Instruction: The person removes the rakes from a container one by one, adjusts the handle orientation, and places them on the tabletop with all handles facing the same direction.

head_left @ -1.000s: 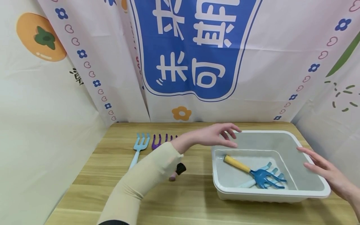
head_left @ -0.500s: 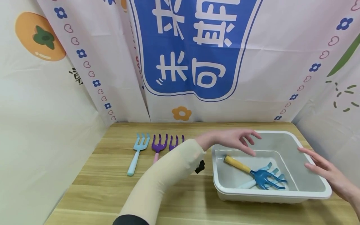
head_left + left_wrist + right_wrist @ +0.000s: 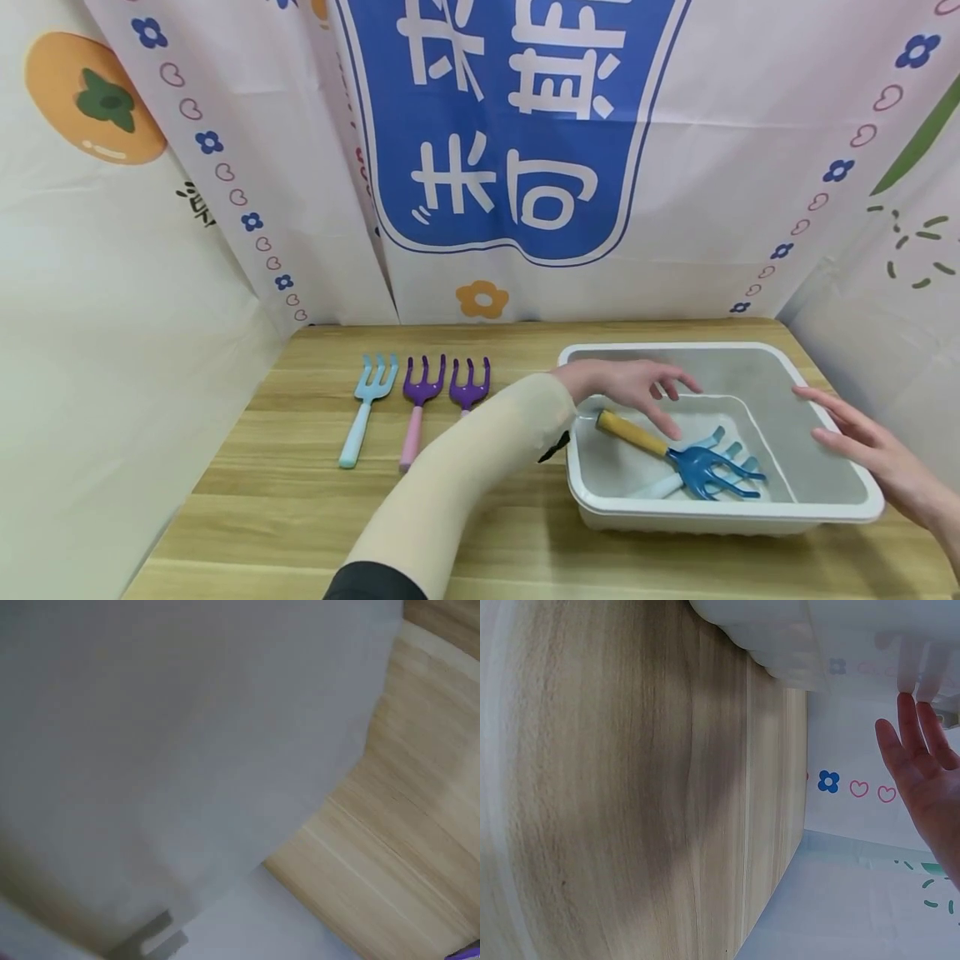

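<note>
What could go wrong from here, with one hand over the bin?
The yellow-handled blue fork lies across a light blue fork in the bin, so if the left hand lifts one, the two might snag. The right hand is at the bin's right edge; a nudge there could shift the bin. In the head view, the left sleeve partly hides the rightmost purple fork; dipping, it might knock that fork askew.

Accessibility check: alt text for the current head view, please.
A left hand hangs over a white tub holding a yellow-handled fork and a light-blue fork; the right hand is at its right side. Three more forks lie on the table to the left.
</note>
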{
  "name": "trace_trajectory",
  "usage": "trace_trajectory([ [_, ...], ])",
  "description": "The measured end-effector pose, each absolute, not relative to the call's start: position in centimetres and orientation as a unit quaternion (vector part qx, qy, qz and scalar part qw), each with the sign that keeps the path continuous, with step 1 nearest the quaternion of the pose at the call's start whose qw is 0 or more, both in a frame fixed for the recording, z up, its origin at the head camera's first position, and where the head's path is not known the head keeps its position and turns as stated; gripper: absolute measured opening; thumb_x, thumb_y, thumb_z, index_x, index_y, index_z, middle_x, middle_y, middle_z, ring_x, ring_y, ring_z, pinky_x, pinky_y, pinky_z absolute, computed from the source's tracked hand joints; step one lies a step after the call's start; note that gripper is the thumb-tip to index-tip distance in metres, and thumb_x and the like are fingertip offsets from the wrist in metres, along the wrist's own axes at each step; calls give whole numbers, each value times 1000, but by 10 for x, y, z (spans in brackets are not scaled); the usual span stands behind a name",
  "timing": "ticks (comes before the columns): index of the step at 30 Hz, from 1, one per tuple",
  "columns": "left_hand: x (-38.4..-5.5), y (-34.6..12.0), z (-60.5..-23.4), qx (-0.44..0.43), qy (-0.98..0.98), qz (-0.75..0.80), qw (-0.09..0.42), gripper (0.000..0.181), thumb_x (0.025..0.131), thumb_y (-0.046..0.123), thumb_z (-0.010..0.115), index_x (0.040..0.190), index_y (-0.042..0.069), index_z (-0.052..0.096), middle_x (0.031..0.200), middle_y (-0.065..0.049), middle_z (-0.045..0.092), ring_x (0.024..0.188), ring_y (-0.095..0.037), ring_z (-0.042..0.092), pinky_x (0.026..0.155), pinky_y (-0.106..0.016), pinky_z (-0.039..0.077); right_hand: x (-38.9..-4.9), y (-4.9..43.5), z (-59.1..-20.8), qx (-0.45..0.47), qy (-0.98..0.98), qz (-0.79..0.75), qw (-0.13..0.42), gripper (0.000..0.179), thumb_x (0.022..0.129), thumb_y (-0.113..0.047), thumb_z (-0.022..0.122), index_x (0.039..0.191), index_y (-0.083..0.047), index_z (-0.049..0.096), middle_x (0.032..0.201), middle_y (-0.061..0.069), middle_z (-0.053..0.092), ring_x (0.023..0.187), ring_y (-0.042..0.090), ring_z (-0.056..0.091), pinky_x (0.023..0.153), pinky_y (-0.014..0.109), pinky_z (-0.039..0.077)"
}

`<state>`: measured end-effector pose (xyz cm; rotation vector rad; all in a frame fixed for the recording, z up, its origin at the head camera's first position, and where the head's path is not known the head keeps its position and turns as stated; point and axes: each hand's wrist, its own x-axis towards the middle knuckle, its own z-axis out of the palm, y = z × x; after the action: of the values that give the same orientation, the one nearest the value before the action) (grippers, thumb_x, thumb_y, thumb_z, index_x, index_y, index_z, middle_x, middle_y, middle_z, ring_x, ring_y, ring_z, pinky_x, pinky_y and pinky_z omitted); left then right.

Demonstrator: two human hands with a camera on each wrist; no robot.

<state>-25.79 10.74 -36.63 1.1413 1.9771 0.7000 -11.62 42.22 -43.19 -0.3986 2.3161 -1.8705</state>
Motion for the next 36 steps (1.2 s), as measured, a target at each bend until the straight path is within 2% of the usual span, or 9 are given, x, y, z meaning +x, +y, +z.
trace_trajectory([
  [3, -259, 112, -372, 438, 777, 246, 379, 72, 82, 23, 80, 144, 24, 44, 130, 1, 51, 114, -11, 49, 87, -18, 41, -116, 423, -432, -132, 771, -619, 70, 58, 104, 1, 32, 152, -31, 30, 141, -23, 20, 100, 0, 57, 65, 37, 58],
  [9, -261, 112, -383, 409, 804, 179, 392, 75, 81, 28, 81, 145, 31, 42, 138, 2, 47, 117, -11, 47, 95, -23, 38, -114, 425, -432, -129, 774, -616, 70, 58, 104, 0, 33, 153, -30, 28, 142, -21, 18, 100, -1, 56, 64, 39, 58],
  [13, -261, 108, -386, 405, 811, 151, 393, 71, 83, 28, 79, 144, 31, 43, 137, 3, 48, 118, -11, 45, 98, -25, 36, -115, 425, -431, -137, 768, -622, 74, 57, 104, 0, 32, 153, -29, 28, 141, -22, 20, 101, 0, 57, 63, 41, 58],
  [20, -259, 104, -386, 391, 805, 92, 436, 70, 85, 29, 77, 145, 33, 41, 140, 1, 48, 120, -8, 44, 100, -23, 33, -113, 423, -432, -148, 753, -636, 81, 58, 104, 2, 31, 154, -26, 26, 142, -21, 21, 103, 2, 58, 65, 42, 58],
  [25, -259, 104, -386, 387, 805, 56, 446, 69, 85, 29, 77, 144, 33, 42, 134, 1, 51, 113, -8, 46, 97, -23, 35, -113, 421, -432, -156, 750, -639, 70, 57, 103, 3, 32, 154, -22, 27, 144, -19, 21, 107, -1, 54, 68, 38, 58],
  [30, -258, 104, -389, 382, 807, 46, 447, 61, 85, 24, 78, 137, 34, 47, 120, 3, 53, 105, -9, 48, 89, -25, 39, -113, 420, -429, -142, 765, -625, 70, 56, 104, 1, 33, 154, -23, 26, 143, -21, 20, 106, -3, 53, 69, 38, 57],
  [36, -256, 106, -394, 406, 810, 22, 422, 62, 86, 18, 77, 136, 36, 45, 110, 3, 54, 100, -10, 50, 83, -24, 41, -113, 420, -431, -149, 760, -629, 65, 56, 104, 2, 32, 153, -23, 28, 143, -19, 21, 107, -2, 52, 69, 36, 57],
])
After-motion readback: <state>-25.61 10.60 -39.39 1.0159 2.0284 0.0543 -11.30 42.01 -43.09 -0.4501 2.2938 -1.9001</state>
